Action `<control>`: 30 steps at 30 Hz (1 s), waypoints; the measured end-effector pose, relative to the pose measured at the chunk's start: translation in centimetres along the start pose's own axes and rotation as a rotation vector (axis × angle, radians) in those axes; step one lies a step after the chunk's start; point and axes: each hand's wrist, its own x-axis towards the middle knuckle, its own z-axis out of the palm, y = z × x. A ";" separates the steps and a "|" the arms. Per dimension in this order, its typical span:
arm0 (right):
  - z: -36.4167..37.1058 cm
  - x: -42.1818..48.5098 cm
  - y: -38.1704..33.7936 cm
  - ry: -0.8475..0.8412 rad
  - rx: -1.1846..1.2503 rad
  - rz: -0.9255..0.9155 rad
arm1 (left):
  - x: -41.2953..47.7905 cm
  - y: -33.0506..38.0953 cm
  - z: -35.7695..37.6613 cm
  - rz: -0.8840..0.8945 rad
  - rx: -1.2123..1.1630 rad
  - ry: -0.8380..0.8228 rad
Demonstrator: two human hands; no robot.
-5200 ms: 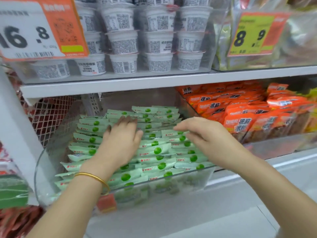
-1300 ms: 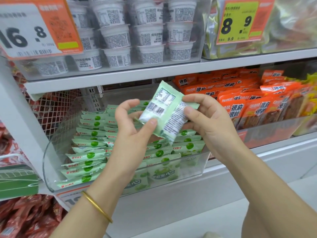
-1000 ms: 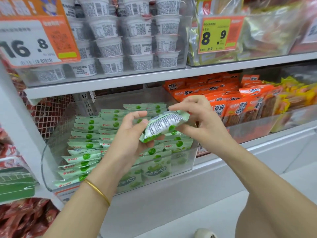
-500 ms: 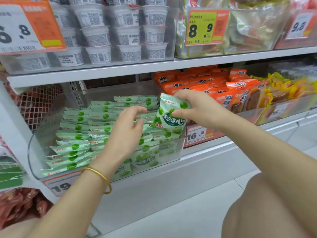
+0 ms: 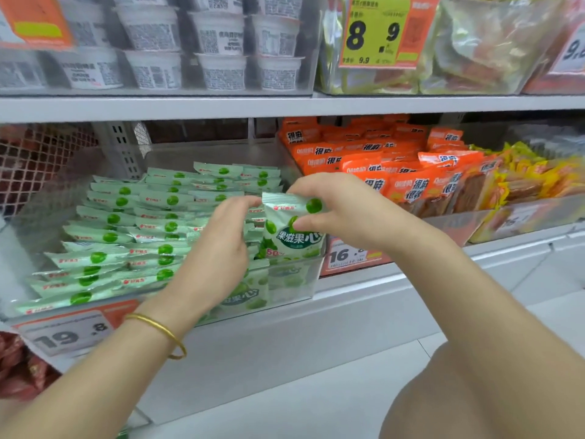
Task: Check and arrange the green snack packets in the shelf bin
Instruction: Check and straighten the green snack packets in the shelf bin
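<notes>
The packet (image 5: 292,229) was green and stood upright at the front right corner of the bin (image 5: 294,282), with its bottom just inside the clear wall. The right hand (image 5: 345,213) held it near the top, thumb on the front and fingers curled behind. The left hand (image 5: 218,248) had bent fingers, and the tips pinched the top left corner. Many more packets (image 5: 126,229) lay in neat rows in the bin to the left. Orange packs (image 5: 395,175) filled the next bin on the right. I think this packet was being put in its place. Next, it should slide down into the front row, standing straight, and then both hands can let go.
</notes>
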 end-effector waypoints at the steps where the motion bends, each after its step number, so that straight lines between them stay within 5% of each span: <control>1: 0.1 -0.1 0.0 -0.001 -0.009 -0.002 | 0.1 -0.1 0.2 0.003 0.004 0.002; 9: 2.2 -0.2 -0.8 -0.103 -0.352 -0.016 | -0.2 -0.5 0.6 0.043 -0.026 0.010; 16: 1.4 -1.0 -0.6 0.019 -0.282 0.009 | -0.2 -0.3 -0.2 0.145 -0.084 0.062; 30: 3.9 -0.2 -1.0 -0.115 -0.363 0.071 | 0.1 -1.7 -0.2 0.168 0.208 -0.114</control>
